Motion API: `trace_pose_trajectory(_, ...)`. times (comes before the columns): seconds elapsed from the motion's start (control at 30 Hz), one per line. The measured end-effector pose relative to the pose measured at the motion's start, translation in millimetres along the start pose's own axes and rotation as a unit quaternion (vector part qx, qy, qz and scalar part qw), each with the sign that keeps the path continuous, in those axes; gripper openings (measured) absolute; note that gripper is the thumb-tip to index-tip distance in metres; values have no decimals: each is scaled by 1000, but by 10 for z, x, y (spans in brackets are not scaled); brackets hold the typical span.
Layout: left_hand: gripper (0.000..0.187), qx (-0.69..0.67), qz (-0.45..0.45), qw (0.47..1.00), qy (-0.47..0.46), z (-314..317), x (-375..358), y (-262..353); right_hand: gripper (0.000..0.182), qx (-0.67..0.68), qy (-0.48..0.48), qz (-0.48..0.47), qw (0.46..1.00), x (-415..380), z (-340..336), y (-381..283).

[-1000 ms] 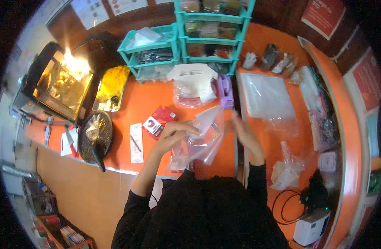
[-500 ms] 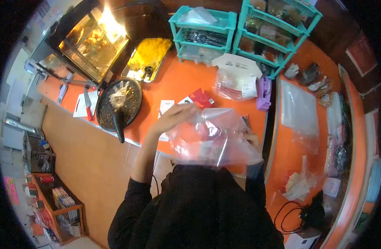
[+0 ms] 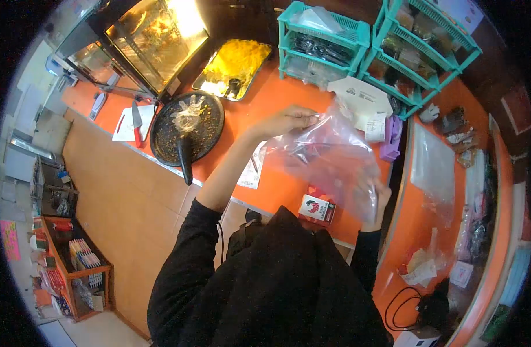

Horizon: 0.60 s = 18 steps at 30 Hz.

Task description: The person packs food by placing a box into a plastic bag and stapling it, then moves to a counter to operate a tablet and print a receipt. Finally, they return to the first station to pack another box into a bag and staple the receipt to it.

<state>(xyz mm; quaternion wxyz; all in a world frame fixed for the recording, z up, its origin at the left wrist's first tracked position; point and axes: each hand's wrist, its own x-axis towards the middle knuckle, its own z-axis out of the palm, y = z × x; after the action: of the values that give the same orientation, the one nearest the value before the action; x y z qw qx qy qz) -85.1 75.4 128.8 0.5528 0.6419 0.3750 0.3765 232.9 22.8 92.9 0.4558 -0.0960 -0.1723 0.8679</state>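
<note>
A clear plastic bag point(image 3: 329, 147) is stretched between my two hands above the orange counter. My left hand point(image 3: 291, 120) pinches its upper left edge with closed fingers. Lower down on the other side, my right hand point(image 3: 376, 195) grips the bag, its fingers partly hidden by the plastic. Below the bag, close to the counter's front edge, stands a red and white printed box point(image 3: 317, 209). More red shows blurred through the plastic behind it. A printed paper slip point(image 3: 252, 169) with a pen on it lies beneath my left forearm.
A black pan point(image 3: 210, 124) holding a clear glove sits left, beside a red-handled knife point(image 3: 137, 124). Behind are a tray of yellow food point(image 3: 242, 61) and a lit glass display case point(image 3: 155, 40). Teal racks point(image 3: 326, 52), a white carton point(image 3: 358, 98) and a purple tape dispenser point(image 3: 391, 139) stand right.
The bag has been raised and pulled farther over the counter, uncovering the red and white box near the front edge. The whole view has shifted slightly as my head moved.
</note>
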Motion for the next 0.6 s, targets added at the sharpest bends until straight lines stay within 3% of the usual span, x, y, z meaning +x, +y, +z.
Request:
trace_pose_trajectory(0.07,26,19,-27,999,-2,-87,-4,16,38,21,-76,-2,997,9,-69,-15)
trace_pose_trajectory(0.13,26,-60,-24,998,-12,-132,0,-51,41,-47,-86,2,995,-67,-136,-63)
trace_pose_trajectory(0.27,27,-68,17,997,-39,-195,-33,-97,32,-124,-103,17,987,-157,-108,-101)
trace_pose_trajectory(0.37,33,-28,-100,992,-74,-330,-62,-128,26,-171,-103,32,979,-147,-46,-74)
trace_pose_trajectory(0.47,28,202,-5,979,-11,-303,-71,-134,20,-253,-93,66,961,-97,36,-87)
trace_pose_trajectory(0.5,24,298,51,948,97,-245,-84,-165,19,-290,-81,70,951,-65,81,-85)
trace_pose_trajectory(0.53,21,386,106,894,201,-152,-108,-206,18,-334,-69,89,936,-21,200,-73)
trace_pose_trajectory(0.57,17,465,158,818,300,-80,-139,-243,18,-356,-36,44,933,5,333,21)
trace_pose_trajectory(0.6,17,441,149,834,297,-36,-178,-202,18,-379,0,0,925,37,507,125)
